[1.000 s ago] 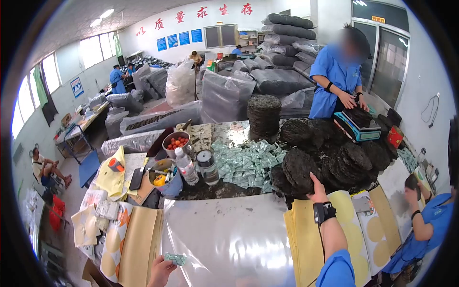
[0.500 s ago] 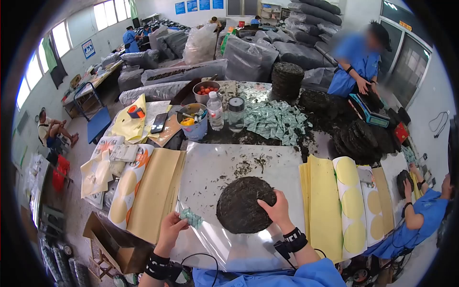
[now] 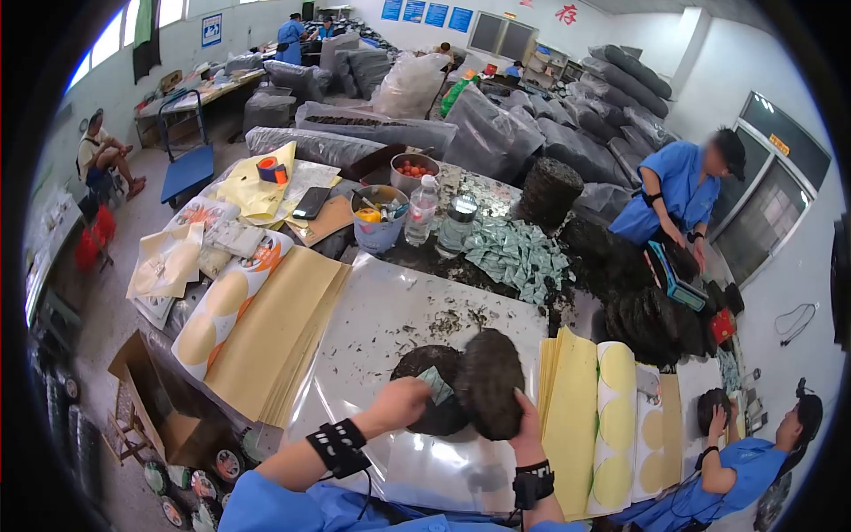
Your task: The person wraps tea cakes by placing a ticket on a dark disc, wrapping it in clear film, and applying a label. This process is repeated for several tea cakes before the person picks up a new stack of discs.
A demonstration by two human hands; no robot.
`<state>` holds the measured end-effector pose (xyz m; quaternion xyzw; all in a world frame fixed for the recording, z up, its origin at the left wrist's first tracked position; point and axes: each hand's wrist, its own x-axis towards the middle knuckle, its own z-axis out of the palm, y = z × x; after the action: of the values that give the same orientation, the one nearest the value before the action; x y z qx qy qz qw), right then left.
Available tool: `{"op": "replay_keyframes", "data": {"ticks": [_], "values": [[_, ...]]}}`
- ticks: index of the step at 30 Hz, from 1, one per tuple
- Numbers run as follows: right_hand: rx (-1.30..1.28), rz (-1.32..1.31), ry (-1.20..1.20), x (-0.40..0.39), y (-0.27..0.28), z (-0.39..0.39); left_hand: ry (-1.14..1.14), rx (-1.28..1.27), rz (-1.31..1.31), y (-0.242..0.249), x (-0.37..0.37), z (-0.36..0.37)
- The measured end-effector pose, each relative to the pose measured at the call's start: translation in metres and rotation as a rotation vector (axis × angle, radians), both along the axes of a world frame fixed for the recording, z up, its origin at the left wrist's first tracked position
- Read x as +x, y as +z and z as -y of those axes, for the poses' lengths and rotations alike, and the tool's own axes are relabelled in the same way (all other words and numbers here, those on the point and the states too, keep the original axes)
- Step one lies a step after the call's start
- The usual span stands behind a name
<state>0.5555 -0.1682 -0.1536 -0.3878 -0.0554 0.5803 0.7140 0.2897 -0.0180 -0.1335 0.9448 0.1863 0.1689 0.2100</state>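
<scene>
My right hand [image 3: 526, 424] grips a dark round cake [image 3: 493, 383] by its lower edge, lifted and tilted up on its side. Beside it, a second dark round cake [image 3: 425, 363] lies flat on the shiny work sheet [image 3: 363, 310]. A small green-white packet [image 3: 435, 385] rests on the flat cake. My left hand [image 3: 401, 403] is closed at the packet's left edge, fingers pressed together on it. Crumbs [image 3: 456, 319] of dark material are scattered just behind the cakes.
Brown paper sheets [image 3: 275, 328] lie left, yellow sheets [image 3: 567, 417] right. Behind are a bucket [image 3: 381, 232], bottle [image 3: 422, 211], jar [image 3: 455, 232], packet pile [image 3: 523, 257] and cake stack [image 3: 550, 193]. Co-workers stand at the right [image 3: 678, 191] and lower right [image 3: 736, 470].
My right hand has raised one cake onto its side, showing another cake beneath. My left hand has brought the packet from the left onto the lower cake. The head view has shifted and tilted.
</scene>
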Motion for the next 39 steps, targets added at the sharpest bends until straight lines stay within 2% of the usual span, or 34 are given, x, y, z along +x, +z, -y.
{"op": "replay_keyframes", "data": {"ticks": [1,2,3,5,6,8,9,10,12,14,15,16,18,19,21,22,24,25,26,28,29,31,32,34,35,38,39], "values": [[-0.036,0.136,-0.042,-0.017,0.002,-0.012,0.225,-0.290,0.093,0.007,-0.014,0.001],[-0.127,0.453,-0.114,-0.035,0.003,-0.023,0.458,-0.578,0.184,0.009,-0.026,0.001],[-0.255,0.818,-0.131,-0.051,-0.001,-0.030,0.464,-0.578,0.173,0.002,-0.033,0.004],[-0.510,1.538,-0.150,-0.065,-0.021,-0.040,0.707,-0.815,0.654,-0.019,-0.047,0.018],[-0.494,1.533,-0.158,-0.064,-0.024,-0.042,0.671,-0.958,0.648,-0.029,-0.052,0.029],[-0.471,1.405,-0.090,-0.051,-0.024,-0.042,0.674,-0.939,0.676,-0.058,-0.043,0.046],[-0.345,1.205,-0.089,-0.047,-0.008,-0.046,0.674,-0.950,0.656,-0.060,-0.036,0.046],[-0.268,1.230,-0.115,-0.047,0.010,-0.050,0.693,-0.953,0.684,-0.059,-0.026,0.044],[-0.112,1.012,-0.076,-0.039,0.003,-0.060,0.696,-0.963,0.698,-0.040,-0.006,0.036],[-0.044,0.683,-0.069,-0.062,-0.023,-0.059,0.680,-1.092,0.775,-0.003,0.010,0.025],[-0.089,0.905,-0.119,-0.068,-0.010,-0.055,0.657,-1.103,0.789,-0.005,0.010,0.016],[-0.119,0.902,-0.162,-0.075,-0.013,-0.053,0.651,-1.101,0.783,-0.009,0.007,0.010],[-0.180,0.924,-0.086,-0.076,-0.003,-0.051,0.605,-0.949,0.592,-0.016,0.000,0.001],[-0.193,0.908,-0.092,-0.076,0.003,-0.048,0.603,-0.954,0.570,-0.021,-0.002,0.001],[-0.173,1.675,-0.247,-0.070,0.023,-0.054,0.647,-0.842,0.515,-0.024,-0.001,-0.004],[-0.179,1.668,-0.244,-0.072,0.040,-0.061,0.650,-0.844,0.506,-0.025,-0.001,-0.006],[0.197,2.034,0.232,-0.081,0.069,-0.074,0.636,-0.703,0.425,-0.028,-0.007,-0.007],[0.150,2.118,0.300,-0.086,0.056,-0.079,0.655,-0.648,0.303,-0.034,-0.018,-0.010],[0.104,2.193,0.375,-0.094,0.040,-0.079,0.587,-0.975,0.365,-0.007,-0.031,-0.011],[0.107,2.186,0.364,-0.094,0.038,-0.078,0.288,-0.311,-0.004,-0.023,-0.100,-0.024],[0.115,2.193,0.359,-0.092,0.037,-0.079,0.295,-0.304,-0.006,-0.011,-0.121,-0.020],[0.107,2.202,0.350,-0.094,0.037,-0.078,0.175,-0.299,-0.225,0.026,-0.159,0.000],[0.116,2.202,0.345,-0.094,0.036,-0.078,0.173,-0.303,-0.237,0.024,-0.171,0.008],[0.129,2.217,0.324,-0.094,0.033,-0.078,0.088,-0.532,-0.421,0.018,-0.186,0.014],[0.132,2.228,0.319,-0.094,0.034,-0.078,-0.011,-0.421,-0.327,0.022,-0.188,0.016],[0.121,2.241,0.331,-0.095,0.035,-0.077,-0.050,-0.461,-0.297,0.033,-0.202,0.018],[0.127,2.244,0.328,-0.095,0.035,-0.077,-0.055,-0.409,-0.376,0.033,-0.211,0.023]]}}
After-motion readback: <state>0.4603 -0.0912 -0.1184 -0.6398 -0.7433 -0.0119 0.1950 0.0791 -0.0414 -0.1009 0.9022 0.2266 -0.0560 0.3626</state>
